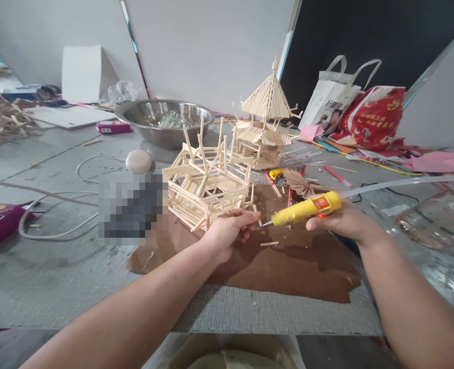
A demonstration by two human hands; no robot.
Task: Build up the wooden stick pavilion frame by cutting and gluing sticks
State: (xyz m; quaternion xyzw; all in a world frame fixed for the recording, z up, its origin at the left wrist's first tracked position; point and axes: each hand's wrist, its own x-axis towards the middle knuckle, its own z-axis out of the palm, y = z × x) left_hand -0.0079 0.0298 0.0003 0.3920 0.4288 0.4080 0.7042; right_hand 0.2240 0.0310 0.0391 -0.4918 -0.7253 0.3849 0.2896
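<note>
In my left hand a short wooden stick is pinched between thumb and fingers. My right hand is wrapped round a yellow hot glue gun, with a clear glue stick reaching out of its back. The gun's metal nozzle points left, at or close to the small stick. Just beyond my left hand stands an open-topped wooden stick model with upright posts. Under my hands lies a brown sheet, and a loose stick piece rests on it.
A finished-looking stick pavilion with a pointed roof stands behind. A steel bowl holds clear plastic. Bags are at back right, a clear container at right. Cables cross the left side. A blurred-out dark object lies by the model.
</note>
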